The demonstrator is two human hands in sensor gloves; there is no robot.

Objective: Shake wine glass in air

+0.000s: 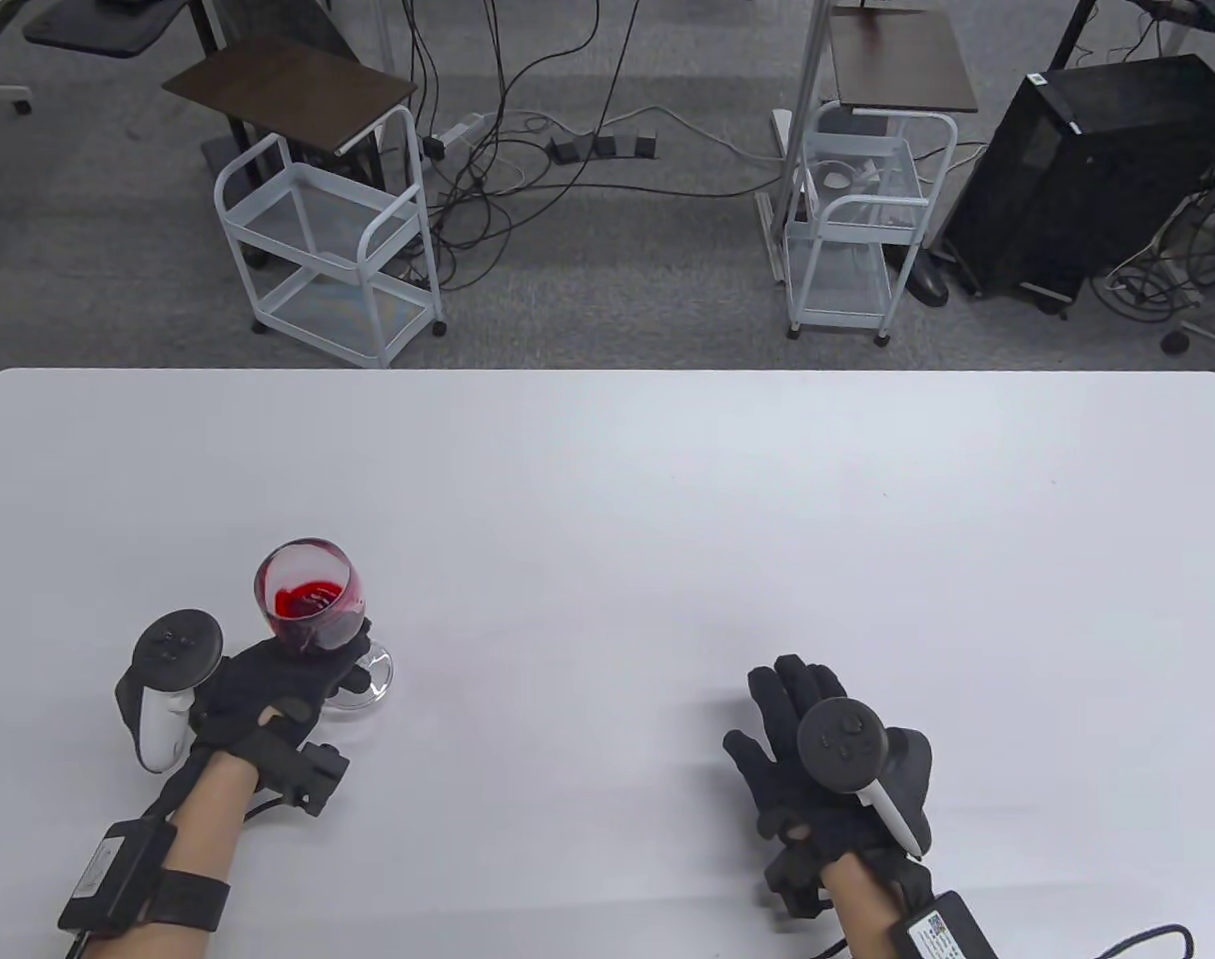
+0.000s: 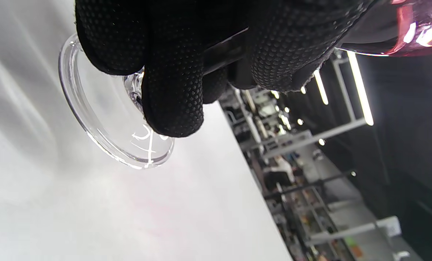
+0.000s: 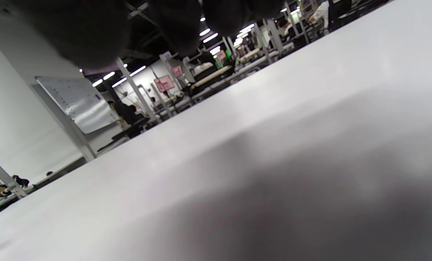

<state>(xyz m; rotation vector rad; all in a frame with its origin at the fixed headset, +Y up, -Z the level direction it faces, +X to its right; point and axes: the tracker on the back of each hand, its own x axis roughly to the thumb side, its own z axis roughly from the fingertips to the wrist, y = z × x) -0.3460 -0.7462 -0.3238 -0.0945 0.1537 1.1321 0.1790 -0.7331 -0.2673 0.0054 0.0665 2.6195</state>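
My right hand lies near me on the right of the tabletop, palm down, fingers loosely spread, gripping nothing. The right wrist view gives only blurred dark fingertips above bare white surface, so I keep that hand flat and out of the way.

Over on the near left, my left hand is wrapped around the stem of the wine glass, fingers closed just under the bowl. The left wrist view shows the clear round foot tilted, its edge looking lifted off the white surface, though I cannot tell for sure whether one side touches. The bowl leans toward the far left and carries red liquid low in the bottom, with a red film up the inner wall.

So I judge I'm in the shaking itself, or right at its edge. To do it well I want the foot well clear of the tabletop, the grip firm on the stem so the glass can't twist, and the motion small and coming from the wrist. The liquid sits low, which gives me margin, but a sharp jerk could throw it over the rim.

Farther out, the tabletop runs white to its far edge; beyond it stand two white carts on grey carpet among trailing cables.
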